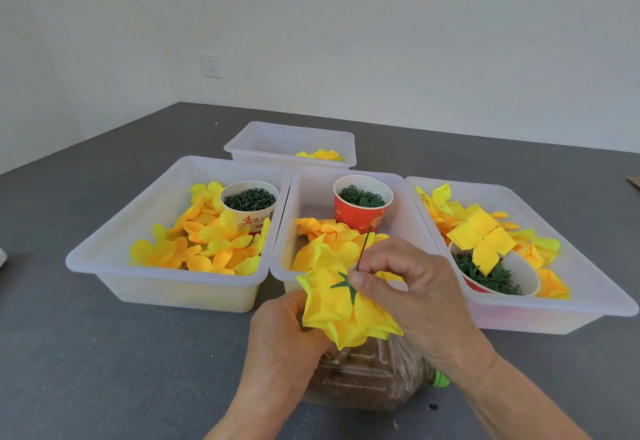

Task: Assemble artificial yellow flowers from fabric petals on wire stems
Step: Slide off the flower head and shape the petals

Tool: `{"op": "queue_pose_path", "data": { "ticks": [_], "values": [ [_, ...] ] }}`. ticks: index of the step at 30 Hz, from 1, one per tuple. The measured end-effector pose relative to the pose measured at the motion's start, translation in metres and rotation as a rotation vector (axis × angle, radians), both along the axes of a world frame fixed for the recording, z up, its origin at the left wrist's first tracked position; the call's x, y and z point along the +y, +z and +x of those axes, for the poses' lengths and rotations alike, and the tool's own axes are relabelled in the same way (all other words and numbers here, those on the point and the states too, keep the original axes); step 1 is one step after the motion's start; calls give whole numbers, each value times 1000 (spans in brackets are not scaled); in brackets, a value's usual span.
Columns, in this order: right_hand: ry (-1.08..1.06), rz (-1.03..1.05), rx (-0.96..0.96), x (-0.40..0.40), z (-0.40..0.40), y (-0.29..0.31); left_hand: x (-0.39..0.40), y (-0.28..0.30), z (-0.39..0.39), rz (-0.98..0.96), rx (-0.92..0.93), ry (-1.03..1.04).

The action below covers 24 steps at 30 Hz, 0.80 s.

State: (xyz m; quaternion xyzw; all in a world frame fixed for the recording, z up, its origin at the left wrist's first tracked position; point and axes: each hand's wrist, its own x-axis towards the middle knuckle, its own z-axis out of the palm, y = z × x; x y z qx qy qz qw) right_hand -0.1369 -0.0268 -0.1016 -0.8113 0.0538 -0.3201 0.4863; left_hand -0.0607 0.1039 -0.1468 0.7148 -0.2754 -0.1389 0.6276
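I read red Chinese characters on the white paper cup in the left tray; I cannot make out their meaning; the red cup bears a pattern I cannot read. My left hand grips the yellow flower from beneath, above a plastic bottle; my right hand pinches the wire stem just beside the green calyx.

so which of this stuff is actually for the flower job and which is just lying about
For the job:
flower, held by left hand
wire stem, pinched by right hand
petal trays
cups of green parts

Lying about:
brown-filled bottle on its side
wall socket
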Motion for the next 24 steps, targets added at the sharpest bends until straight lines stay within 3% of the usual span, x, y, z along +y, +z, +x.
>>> {"op": "queue_pose_path", "data": {
  "ticks": [5,11,24],
  "values": [
    [19,-8,17,0,0,-2,2,2,4,19,-19,-52],
    [13,-24,-16,0,-1,3,6,-3,3,133,-220,-3],
    [12,1,-44,-5,1,21,3,-7,6,163,-140,18]
  ]
}}
